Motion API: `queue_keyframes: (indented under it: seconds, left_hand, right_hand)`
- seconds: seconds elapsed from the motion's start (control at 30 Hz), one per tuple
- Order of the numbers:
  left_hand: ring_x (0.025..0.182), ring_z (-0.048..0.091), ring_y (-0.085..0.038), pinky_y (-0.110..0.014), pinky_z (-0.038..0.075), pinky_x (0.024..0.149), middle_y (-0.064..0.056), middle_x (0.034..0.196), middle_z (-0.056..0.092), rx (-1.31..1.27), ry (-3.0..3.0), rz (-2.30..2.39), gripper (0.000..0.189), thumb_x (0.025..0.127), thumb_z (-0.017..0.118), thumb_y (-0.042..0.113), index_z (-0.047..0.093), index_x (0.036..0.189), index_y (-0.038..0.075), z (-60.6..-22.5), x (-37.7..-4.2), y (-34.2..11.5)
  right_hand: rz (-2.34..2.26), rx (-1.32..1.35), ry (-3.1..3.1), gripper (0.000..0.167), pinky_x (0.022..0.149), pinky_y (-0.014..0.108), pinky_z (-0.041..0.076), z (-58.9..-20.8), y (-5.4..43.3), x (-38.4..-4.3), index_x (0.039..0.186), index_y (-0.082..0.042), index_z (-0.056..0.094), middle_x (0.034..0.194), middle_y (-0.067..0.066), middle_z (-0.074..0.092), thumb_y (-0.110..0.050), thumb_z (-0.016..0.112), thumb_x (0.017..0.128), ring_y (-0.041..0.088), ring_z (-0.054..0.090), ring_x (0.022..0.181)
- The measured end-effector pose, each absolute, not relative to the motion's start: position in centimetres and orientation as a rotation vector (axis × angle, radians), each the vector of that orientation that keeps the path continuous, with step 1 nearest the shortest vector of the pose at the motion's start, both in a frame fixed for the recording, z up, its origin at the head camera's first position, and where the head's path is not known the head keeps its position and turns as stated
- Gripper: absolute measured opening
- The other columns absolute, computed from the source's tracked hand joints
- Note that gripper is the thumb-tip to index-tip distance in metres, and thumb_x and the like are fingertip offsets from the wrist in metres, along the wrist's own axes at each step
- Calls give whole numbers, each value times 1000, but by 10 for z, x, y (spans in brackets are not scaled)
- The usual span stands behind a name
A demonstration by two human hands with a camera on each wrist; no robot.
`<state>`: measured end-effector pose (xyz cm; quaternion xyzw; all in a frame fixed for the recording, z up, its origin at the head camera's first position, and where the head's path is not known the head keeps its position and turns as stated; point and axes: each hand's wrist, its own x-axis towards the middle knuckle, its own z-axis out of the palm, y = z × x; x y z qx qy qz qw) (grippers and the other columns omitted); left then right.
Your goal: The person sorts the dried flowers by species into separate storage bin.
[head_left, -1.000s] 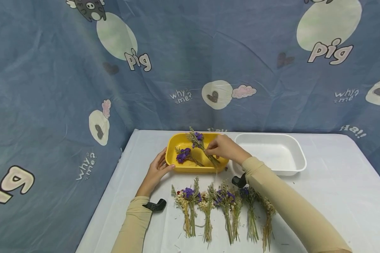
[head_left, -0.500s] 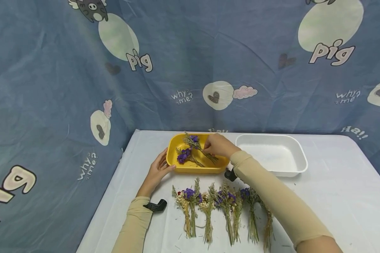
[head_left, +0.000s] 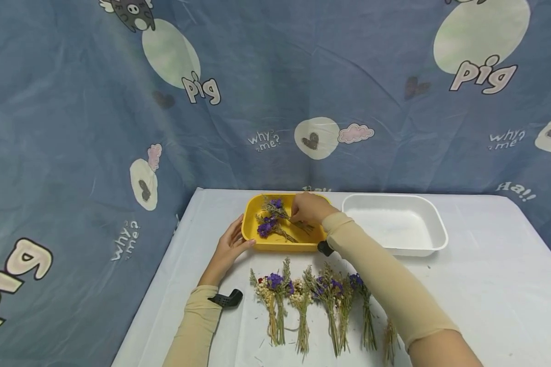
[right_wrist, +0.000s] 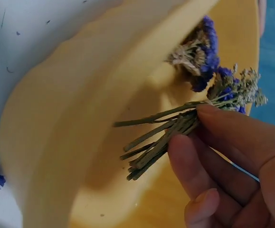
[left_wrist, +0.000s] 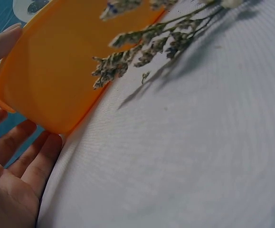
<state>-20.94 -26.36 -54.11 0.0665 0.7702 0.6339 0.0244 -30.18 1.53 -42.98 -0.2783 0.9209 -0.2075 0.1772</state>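
In the head view, my right hand [head_left: 311, 208] is over the right part of a yellow tray [head_left: 282, 246]. It pinches the stems of a small bunch of dried flowers [right_wrist: 158, 142] between thumb and fingers; its purple and grey-green heads point left. A second purple bunch [head_left: 267, 227] lies in the tray, just in front of the held one. At the tray's left end, my left hand [head_left: 227, 252] rests against the wall. The left wrist view shows its fingers [left_wrist: 44, 159] fairly straight, tips touching the tray, with the thumb [left_wrist: 4, 45] at the rim.
Several dried flower bunches [head_left: 303, 316] lie in a row on the white table in front of the yellow tray, heads away from me. A white tray [head_left: 418, 252] stands to the right. A blue printed cloth [head_left: 239, 102] hangs behind. Stem bits dot the table.
My right hand has moved left and lower into the yellow tray, bringing the held bunch down beside the other one. The left hand has kept its place.
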Motion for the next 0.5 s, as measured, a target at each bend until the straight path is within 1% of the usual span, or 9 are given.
queue_keyframes:
  seconds: [0.13, 0.2, 0.27, 0.33, 0.4, 0.5]
  left_hand:
    - [154, 36, -28, -25, 41, 121, -5, 168, 34, 211, 2385, 1964, 84, 94, 78, 26, 30, 163, 32, -543, -211, -264]
    - [154, 37, -28, -26, 41, 121, -4, 168, 34, 205, 2383, 1959, 84, 94, 78, 27, 30, 163, 33, -543, -211, -264]
    - [153, 38, -27, -27, 42, 121, -4, 167, 36, 189, 2383, 1957, 84, 94, 78, 28, 30, 163, 33, -541, -208, -263]
    - [153, 39, -27, -29, 42, 121, -4, 167, 36, 179, 2380, 1956, 85, 94, 79, 28, 30, 163, 33, -540, -206, -262]
    - [153, 39, -29, -31, 42, 122, -5, 167, 36, 185, 2378, 1962, 84, 94, 78, 26, 30, 163, 32, -539, -203, -261]
    - [153, 38, -29, -32, 41, 123, -6, 168, 35, 189, 2378, 1964, 84, 95, 78, 24, 30, 163, 30, -538, -200, -261]
  right_hand:
    - [-505, -790, 2618, 16, 55, 21, 50, -435, 9, -302, 81, -12, 83, 74, 4, 77, -18, 77, 94, 8, 57, 51]
    - [-470, -769, 2614, 18, 52, 20, 46, -437, 6, -303, 79, -11, 82, 70, 4, 75, -18, 77, 95, 7, 52, 48]
    - [-443, -749, 2594, 22, 50, 21, 43, -436, 4, -303, 77, -6, 81, 63, 4, 69, -18, 76, 95, 8, 47, 45]
    - [-432, -731, 2574, 24, 50, 21, 42, -435, 2, -302, 75, -3, 78, 57, 3, 63, -17, 76, 95, 9, 46, 43]
    - [-415, -731, 2558, 29, 50, 21, 43, -433, 0, -302, 69, -2, 73, 53, 2, 56, -15, 76, 95, 10, 46, 43]
    - [-374, -752, 2549, 35, 49, 20, 42, -432, -2, -302, 61, -7, 65, 50, 0, 54, -10, 74, 94, 9, 48, 43]
